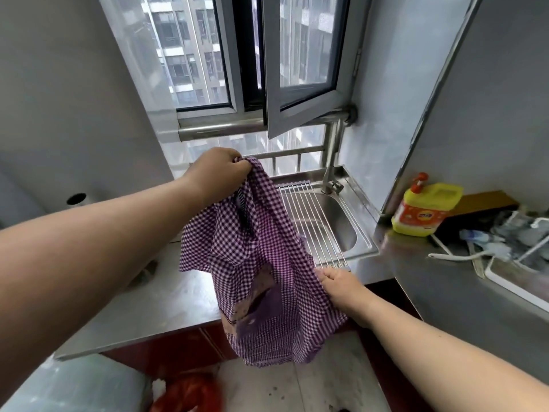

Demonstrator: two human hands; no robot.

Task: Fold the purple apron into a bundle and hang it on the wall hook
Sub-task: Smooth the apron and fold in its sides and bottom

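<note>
The purple checked apron (261, 263) hangs in the air in front of the counter, bunched at its top and loose below, with a plain purple pocket patch low on its front. My left hand (219, 173) grips the bunched top edge, raised near the window rail. My right hand (341, 288) holds the apron's right edge lower down, fingers curled into the cloth. No wall hook shows in this view.
A steel sink (335, 221) with a wire drying rack (312, 224) and a tap (331, 173) lies behind the apron. A yellow detergent bottle (421, 209) and clutter stand on the right counter. An open window sash (300, 84) juts inward. A red bag (190, 394) lies on the floor.
</note>
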